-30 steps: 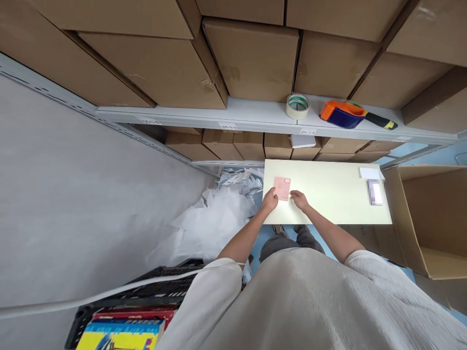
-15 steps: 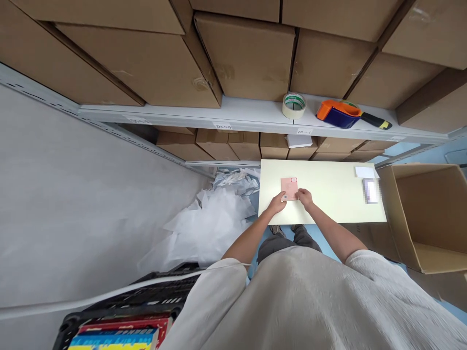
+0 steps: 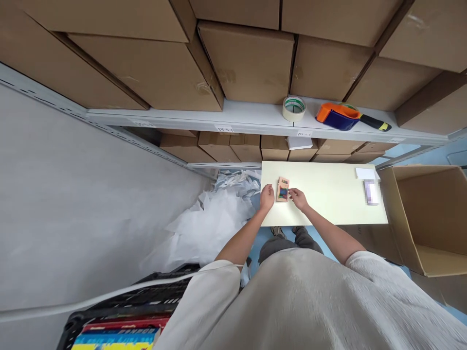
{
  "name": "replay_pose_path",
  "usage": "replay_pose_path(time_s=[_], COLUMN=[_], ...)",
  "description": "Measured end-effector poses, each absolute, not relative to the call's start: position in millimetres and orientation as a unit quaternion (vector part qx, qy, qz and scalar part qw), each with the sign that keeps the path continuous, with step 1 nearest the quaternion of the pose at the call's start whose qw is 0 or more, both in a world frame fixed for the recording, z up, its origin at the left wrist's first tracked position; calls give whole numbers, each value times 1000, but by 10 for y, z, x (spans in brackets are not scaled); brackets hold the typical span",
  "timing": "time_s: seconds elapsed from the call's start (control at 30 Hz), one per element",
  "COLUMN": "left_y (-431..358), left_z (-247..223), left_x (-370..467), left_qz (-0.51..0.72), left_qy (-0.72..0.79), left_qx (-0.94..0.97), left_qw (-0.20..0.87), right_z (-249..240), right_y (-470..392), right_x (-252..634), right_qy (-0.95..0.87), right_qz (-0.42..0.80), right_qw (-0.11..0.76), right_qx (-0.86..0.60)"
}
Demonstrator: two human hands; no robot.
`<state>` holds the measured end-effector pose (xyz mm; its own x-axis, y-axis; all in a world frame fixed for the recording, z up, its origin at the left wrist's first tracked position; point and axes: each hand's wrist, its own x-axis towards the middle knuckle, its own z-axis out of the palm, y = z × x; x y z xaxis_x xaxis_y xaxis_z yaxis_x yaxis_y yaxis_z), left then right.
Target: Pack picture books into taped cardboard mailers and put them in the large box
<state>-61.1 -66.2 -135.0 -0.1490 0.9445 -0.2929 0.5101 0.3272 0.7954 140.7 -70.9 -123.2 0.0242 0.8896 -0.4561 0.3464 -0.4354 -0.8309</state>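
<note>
A small pink book [image 3: 282, 189] with a dark, colourful picture on the side facing up is over the left part of the pale yellow board [image 3: 328, 194]. It looks narrow, as if turned partly on edge. At its right edge, my right hand [image 3: 299, 199] pinches it between thumb and fingertips. My left hand [image 3: 267, 198] is just left of the book, a small gap between them, its fingers loosely extended and holding nothing.
White paper sheets [image 3: 209, 218] are heaped left of the board. An opened carton [image 3: 430, 218] stands at the right. Ahead, a shelf carries tape [image 3: 294, 109], an orange-and-blue tape dispenser [image 3: 338, 115] and cardboard boxes [image 3: 251, 63]. A black crate [image 3: 120, 316] with books is at lower left.
The book has been turned from its plain pink face to a side with a picture. My left hand has let go and moved left; my right hand has shifted slightly left with the book.
</note>
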Motion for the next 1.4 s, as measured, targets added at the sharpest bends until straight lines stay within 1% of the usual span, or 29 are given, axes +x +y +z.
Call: replay_pose_path(time_s=[0.1,0.17,0.3,0.4,0.5,0.87,1.03,1.23,1.4], left_y=[-752,-863,-1077,-1136,-1101,-582,-388,-174,-58], left_z=[-1365,-1386,-1430,-1460,-1490,-1525,-1529,-1512,-1516], left_x=[-814,-888,-926,-922,-926,-1066,-1112,-1187,-1265], left_qz=[226,177,62,-2,-34,-84,-102,-124,-126], left_qy=[698,654,550,532,540,562,564,563,547], left_qx=[579,648,760,778,771,749,745,745,752], left_qw=[357,347,341,333,336,341,341,337,346], right_z=[-1247,-1232,-1150,-1081,-1034,-1008,-999,-1003,-1051], right_y=[-767,-826,-957,-1016,-999,-425,-259,-26,25], right_x=[1389,1373,1314,1263,1196,846,709,508,449], right_qy=[-541,-617,-767,-816,-822,-751,-740,-707,-701], right_qz=[476,430,348,295,260,248,219,228,231], right_qw=[193,137,-4,-119,-190,-311,-333,-368,-372], right_qx=[-666,-645,-539,-482,-470,-527,-541,-559,-563])
